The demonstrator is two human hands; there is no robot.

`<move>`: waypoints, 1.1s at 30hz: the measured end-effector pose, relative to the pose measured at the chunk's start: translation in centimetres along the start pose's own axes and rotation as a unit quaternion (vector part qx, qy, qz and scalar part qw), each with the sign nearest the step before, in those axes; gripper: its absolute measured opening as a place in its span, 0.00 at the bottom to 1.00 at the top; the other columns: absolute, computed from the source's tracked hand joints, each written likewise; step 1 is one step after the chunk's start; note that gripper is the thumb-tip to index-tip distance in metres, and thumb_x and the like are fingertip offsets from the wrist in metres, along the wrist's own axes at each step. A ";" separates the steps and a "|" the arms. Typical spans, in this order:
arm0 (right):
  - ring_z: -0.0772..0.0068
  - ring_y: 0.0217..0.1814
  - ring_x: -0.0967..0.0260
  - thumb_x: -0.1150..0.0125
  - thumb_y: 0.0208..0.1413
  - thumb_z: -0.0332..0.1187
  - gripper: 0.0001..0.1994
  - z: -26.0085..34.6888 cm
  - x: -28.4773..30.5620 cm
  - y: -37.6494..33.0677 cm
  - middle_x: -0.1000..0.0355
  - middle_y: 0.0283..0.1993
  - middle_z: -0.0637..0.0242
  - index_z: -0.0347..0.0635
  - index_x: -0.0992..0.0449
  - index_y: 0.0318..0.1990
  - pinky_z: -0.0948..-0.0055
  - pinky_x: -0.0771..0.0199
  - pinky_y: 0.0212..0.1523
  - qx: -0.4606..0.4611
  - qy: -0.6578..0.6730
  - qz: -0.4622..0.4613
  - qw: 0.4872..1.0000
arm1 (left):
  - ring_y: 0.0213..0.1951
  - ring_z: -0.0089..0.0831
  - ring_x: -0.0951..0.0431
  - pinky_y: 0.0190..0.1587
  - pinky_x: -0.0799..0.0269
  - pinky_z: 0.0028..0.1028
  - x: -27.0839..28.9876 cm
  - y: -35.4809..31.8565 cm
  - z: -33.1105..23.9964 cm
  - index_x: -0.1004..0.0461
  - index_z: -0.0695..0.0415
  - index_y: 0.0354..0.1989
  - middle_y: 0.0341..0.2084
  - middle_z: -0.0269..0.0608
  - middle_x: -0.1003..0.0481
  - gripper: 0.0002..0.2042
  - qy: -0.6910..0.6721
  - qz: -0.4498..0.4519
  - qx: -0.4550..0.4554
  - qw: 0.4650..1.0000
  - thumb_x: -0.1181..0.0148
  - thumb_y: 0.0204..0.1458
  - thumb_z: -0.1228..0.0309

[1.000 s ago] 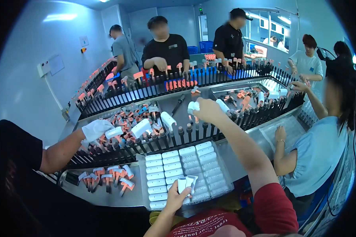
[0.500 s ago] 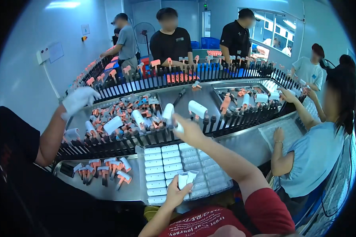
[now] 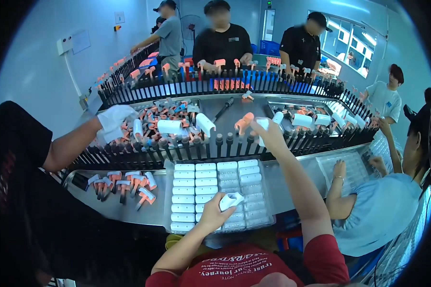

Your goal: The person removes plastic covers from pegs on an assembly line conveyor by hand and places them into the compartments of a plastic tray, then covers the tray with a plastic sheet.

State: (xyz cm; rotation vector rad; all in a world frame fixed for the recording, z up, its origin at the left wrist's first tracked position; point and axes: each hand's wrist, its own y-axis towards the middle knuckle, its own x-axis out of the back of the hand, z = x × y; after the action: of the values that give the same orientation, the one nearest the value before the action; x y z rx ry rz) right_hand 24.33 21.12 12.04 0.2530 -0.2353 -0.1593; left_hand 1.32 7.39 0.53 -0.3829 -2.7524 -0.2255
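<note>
Covers [image 3: 184,190]: 8 in tray [image 3: 255,205] L col., L hand [image 3: 212,214] holds 1+.

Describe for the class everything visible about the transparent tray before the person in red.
The tray looks like thin, shiny moulded plastic, with four columns of slots. It rests on the metal table. White pieces line the two left columns; the right two hold some at the far end, bare slots nearer. The left hand, holding another white piece, hides part of it.
</note>
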 end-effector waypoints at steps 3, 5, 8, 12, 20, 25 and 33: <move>0.78 0.24 0.33 0.44 0.53 0.50 0.20 -0.4 -2.8 3.9 0.27 0.25 0.67 0.40 0.21 0.31 0.75 0.35 0.26 0.042 0.006 0.086 0.995 | 0.36 0.33 0.21 0.40 0.28 0.29 -0.3 0.0 1.3 0.28 0.62 0.45 0.34 0.48 0.22 0.21 -0.009 -0.013 0.002 1.000 0.32 0.44 0.65; 0.75 0.27 0.29 0.44 0.51 0.52 0.21 0.7 -4.7 4.7 0.25 0.26 0.63 0.40 0.21 0.30 0.74 0.32 0.29 -0.028 -0.040 0.111 0.993 | 0.34 0.29 0.23 0.39 0.28 0.28 0.0 -0.4 1.6 0.27 0.62 0.44 0.33 0.45 0.22 0.20 -0.065 -0.024 0.015 0.997 0.32 0.45 0.66; 0.65 0.35 0.24 0.43 0.48 0.55 0.25 0.0 -8.3 7.5 0.23 0.32 0.56 0.38 0.21 0.34 0.69 0.28 0.37 -0.077 -0.145 0.140 0.976 | 0.34 0.28 0.23 0.39 0.29 0.26 -0.7 -0.6 0.8 0.27 0.61 0.43 0.31 0.43 0.23 0.18 -0.039 -0.018 -0.018 0.999 0.33 0.46 0.67; 0.54 0.45 0.25 0.42 0.46 0.57 0.28 3.3 -13.3 7.6 0.24 0.41 0.50 0.36 0.22 0.40 0.61 0.27 0.47 -0.016 -0.367 0.141 0.919 | 0.36 0.33 0.22 0.40 0.28 0.28 0.0 -1.6 1.4 0.28 0.61 0.43 0.33 0.46 0.23 0.18 -0.023 -0.033 -0.054 0.998 0.33 0.46 0.68; 0.56 0.49 0.26 0.43 0.47 0.51 0.24 5.8 -19.3 7.9 0.24 0.44 0.52 0.38 0.22 0.42 0.62 0.28 0.50 0.036 -0.471 0.192 0.860 | 0.37 0.41 0.22 0.40 0.28 0.31 0.3 -1.6 1.3 0.28 0.60 0.44 0.35 0.47 0.24 0.18 -0.023 -0.016 -0.073 0.997 0.34 0.47 0.67; 0.54 0.40 0.24 0.39 0.48 0.50 0.23 4.6 -22.3 4.3 0.24 0.38 0.54 0.37 0.27 0.41 0.59 0.25 0.41 0.203 -0.421 0.113 0.877 | 0.38 0.42 0.22 0.42 0.28 0.31 0.6 -1.9 1.2 0.28 0.60 0.45 0.36 0.48 0.24 0.18 -0.028 -0.003 -0.051 0.998 0.35 0.47 0.67; 0.47 0.49 0.33 0.35 0.44 0.34 0.35 1.4 -19.9 -1.1 0.34 0.51 0.49 0.40 0.43 0.61 0.55 0.31 0.48 0.363 -0.367 0.139 0.845 | 0.37 0.31 0.23 0.42 0.29 0.28 0.3 -1.4 2.0 0.28 0.61 0.46 0.35 0.44 0.23 0.18 -0.048 -0.016 -0.108 0.993 0.34 0.46 0.70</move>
State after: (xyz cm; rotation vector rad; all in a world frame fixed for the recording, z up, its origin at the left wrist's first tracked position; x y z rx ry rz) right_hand 4.73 23.42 8.90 0.9120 -1.1040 0.1438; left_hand 0.01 6.54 -1.36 -0.4157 -2.8382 -0.5280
